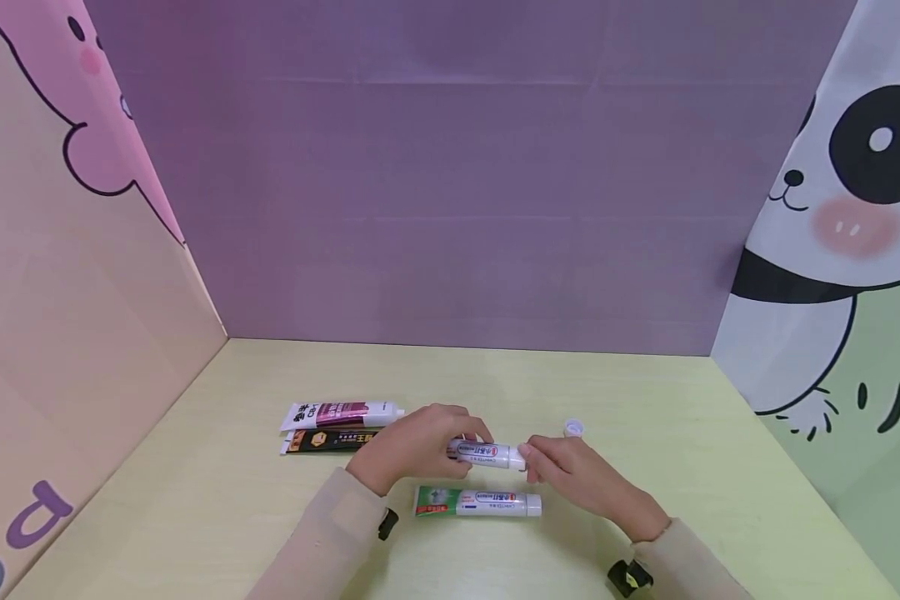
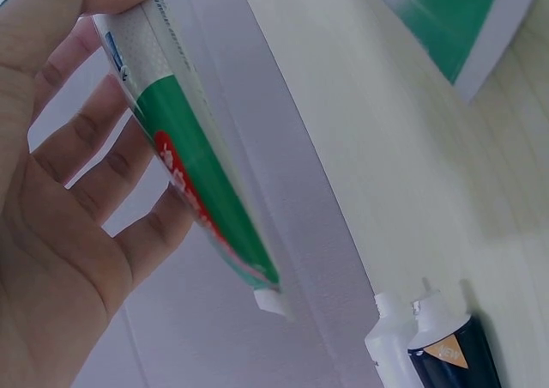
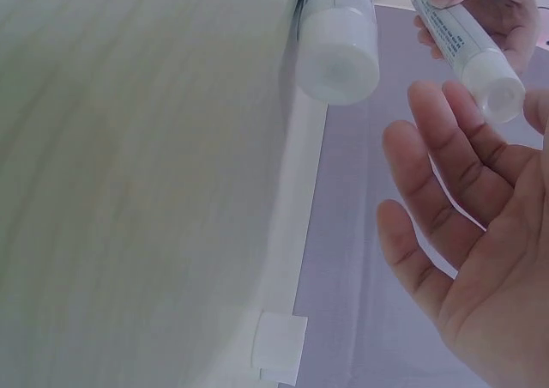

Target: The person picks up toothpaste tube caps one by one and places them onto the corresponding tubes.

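My left hand (image 1: 426, 442) grips a white, green and red toothpaste tube (image 2: 206, 182) just above the table. The tube's white cap (image 3: 497, 92) points to the right. Thumb and index finger of my right hand (image 1: 581, 473) pinch that cap, while its other fingers stay loosely extended. In front of both hands a second green and white toothpaste tube (image 1: 487, 503) lies flat with its cap on. Behind my left hand lie a white and purple tube (image 1: 341, 414) and a black tube (image 1: 330, 441), side by side, their nozzles bare in the left wrist view.
A loose white cap (image 1: 573, 427) sits on the table beyond my right hand. The pale wooden table (image 1: 682, 467) meets a purple back wall (image 1: 465, 208). Printed panels stand on the left (image 1: 82, 317) and right (image 1: 870, 333).
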{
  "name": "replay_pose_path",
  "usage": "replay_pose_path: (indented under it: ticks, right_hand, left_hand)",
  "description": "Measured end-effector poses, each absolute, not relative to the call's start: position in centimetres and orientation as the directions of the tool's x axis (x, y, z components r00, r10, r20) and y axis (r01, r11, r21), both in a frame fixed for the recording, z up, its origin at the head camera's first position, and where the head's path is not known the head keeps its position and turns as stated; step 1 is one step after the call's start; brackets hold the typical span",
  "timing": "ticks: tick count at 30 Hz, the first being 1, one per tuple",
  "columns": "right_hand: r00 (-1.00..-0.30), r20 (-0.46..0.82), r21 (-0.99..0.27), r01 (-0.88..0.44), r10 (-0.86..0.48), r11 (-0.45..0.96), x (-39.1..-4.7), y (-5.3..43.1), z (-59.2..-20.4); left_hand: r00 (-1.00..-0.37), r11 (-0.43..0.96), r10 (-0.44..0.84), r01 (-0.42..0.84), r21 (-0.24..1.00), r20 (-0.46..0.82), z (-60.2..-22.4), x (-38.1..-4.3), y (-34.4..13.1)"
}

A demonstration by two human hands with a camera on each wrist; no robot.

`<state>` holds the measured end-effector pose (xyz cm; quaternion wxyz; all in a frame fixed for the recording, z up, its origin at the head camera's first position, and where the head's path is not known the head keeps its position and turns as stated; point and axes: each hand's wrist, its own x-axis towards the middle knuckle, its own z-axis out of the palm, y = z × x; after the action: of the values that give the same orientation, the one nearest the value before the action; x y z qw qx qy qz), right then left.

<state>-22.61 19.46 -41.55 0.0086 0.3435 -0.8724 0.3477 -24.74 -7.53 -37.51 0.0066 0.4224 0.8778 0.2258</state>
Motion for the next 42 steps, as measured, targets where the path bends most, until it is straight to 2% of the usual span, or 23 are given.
replay_pose_path:
  ticks: [12,21,35,42]
  right_hand:
    - [-0.773,0.256,-0.582,-0.603,-0.581,0.545,-22.62,19.47,-41.74]
    - [-0.822,0.159,-0.643,-0.506,-0.547,0.574,-22.09,19.5,-41.19]
    - [-0.79,0.257,-0.617,-0.577,-0.557,0.534,-22.14,19.26,-41.11]
    - [-0.794,0.236,-0.62,-0.567,-0.561,0.542,-22.19,19.34,-41.03]
  left_hand:
    - [-0.647,0.54,0.741,0.735,0.411,0.183,-37.64,-24.77,-7.48]
    - [-0.651,0.55,0.739,0.732,0.402,0.174,-37.62,-24.77,-7.49]
    - [-0.649,0.551,0.74,0.735,0.396,0.175,-37.7,-24.94,-7.39]
    - [-0.635,0.535,0.749,0.748,0.393,0.19,-37.76,-25.03,-7.39]
